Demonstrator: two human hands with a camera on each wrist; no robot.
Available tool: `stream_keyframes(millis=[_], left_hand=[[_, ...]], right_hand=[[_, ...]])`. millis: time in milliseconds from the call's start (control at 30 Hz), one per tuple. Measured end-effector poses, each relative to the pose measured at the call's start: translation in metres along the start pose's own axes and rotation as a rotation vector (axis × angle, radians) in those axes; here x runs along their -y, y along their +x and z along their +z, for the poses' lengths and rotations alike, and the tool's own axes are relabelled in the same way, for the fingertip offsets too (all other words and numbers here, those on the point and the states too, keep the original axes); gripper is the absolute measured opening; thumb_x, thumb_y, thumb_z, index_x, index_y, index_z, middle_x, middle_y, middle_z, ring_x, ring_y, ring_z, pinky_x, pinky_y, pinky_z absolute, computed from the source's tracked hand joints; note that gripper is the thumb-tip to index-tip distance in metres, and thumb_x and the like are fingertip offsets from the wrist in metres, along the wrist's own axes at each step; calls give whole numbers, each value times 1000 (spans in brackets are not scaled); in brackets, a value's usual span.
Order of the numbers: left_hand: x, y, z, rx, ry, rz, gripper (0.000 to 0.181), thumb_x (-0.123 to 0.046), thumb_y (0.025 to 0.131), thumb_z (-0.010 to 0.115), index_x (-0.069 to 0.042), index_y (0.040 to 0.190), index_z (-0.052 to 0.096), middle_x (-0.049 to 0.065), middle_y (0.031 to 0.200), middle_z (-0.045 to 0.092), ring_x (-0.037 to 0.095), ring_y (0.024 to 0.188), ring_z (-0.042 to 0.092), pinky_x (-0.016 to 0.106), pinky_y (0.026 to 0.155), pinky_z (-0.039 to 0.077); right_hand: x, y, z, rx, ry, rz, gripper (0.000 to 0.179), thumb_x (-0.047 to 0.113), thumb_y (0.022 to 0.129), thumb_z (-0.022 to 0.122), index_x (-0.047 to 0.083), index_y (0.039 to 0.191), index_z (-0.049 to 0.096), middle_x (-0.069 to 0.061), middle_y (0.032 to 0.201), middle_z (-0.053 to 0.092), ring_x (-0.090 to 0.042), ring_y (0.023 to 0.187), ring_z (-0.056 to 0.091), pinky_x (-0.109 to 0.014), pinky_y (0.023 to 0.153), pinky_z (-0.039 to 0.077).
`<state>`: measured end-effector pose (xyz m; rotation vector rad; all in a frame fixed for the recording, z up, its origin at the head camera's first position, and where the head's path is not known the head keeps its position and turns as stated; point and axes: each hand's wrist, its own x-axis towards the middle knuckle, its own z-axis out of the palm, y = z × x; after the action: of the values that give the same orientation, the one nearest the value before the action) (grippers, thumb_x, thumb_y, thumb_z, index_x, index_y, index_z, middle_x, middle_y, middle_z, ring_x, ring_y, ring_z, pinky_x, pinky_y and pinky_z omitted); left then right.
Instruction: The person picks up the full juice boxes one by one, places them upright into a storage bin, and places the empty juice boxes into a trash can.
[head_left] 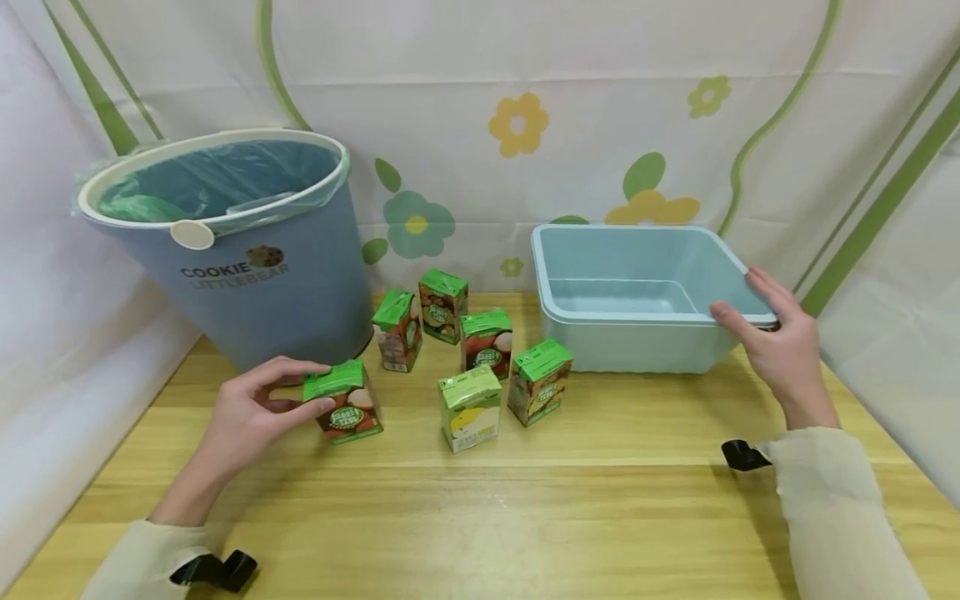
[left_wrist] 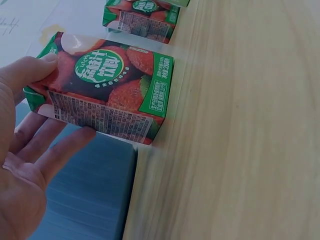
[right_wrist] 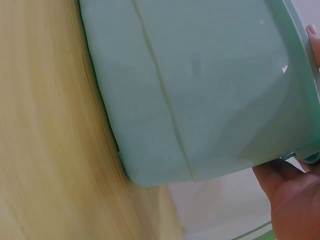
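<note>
My left hand [head_left: 251,410] pinches a red and green litchi juice carton [head_left: 347,408] near its top, at the left of the group. In the left wrist view the thumb lies on the printed front of that carton [left_wrist: 102,82], with the fingers behind and along its barcode side. At the right, my right hand [head_left: 783,354] grips the rim corner of a light blue plastic tub [head_left: 630,346]. The right wrist view shows the tub's smooth outer wall [right_wrist: 200,95] close up, with fingers [right_wrist: 280,182] hooked under its rim.
A pale yellow-green carton [head_left: 470,412] stands front centre. Around it are brown-and-green cartons [head_left: 540,385] [head_left: 444,308] and red-and-green cartons [head_left: 487,340] [head_left: 399,333]. A tall blue trash bin [head_left: 300,292] with a plastic liner stands back left. Behind hangs a flowered cloth [head_left: 450,108].
</note>
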<state>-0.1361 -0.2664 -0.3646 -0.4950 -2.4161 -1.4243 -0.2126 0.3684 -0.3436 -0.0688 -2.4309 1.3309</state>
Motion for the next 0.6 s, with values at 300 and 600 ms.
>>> stream_keyframes(millis=[300, 600], left_hand=[[3, 0, 2, -27, -5, 38, 37, 9, 85, 83, -3, 119, 76, -10, 106, 70, 1, 92, 66, 18, 75, 63], [2, 2, 8, -102, 4, 34, 35, 10, 84, 83, 0, 117, 76, -11, 107, 70, 0, 99, 70, 17, 74, 62]], right_hand=[[-2, -1, 0, -2, -11, -14, 75, 39, 101, 72, 24, 166, 38, 21, 174, 27, -12, 167, 11, -48, 137, 5], [0, -1, -1, 3, -20, -16, 75, 39, 102, 71, 23, 167, 37, 22, 174, 26, -12, 167, 10, -49, 137, 4]])
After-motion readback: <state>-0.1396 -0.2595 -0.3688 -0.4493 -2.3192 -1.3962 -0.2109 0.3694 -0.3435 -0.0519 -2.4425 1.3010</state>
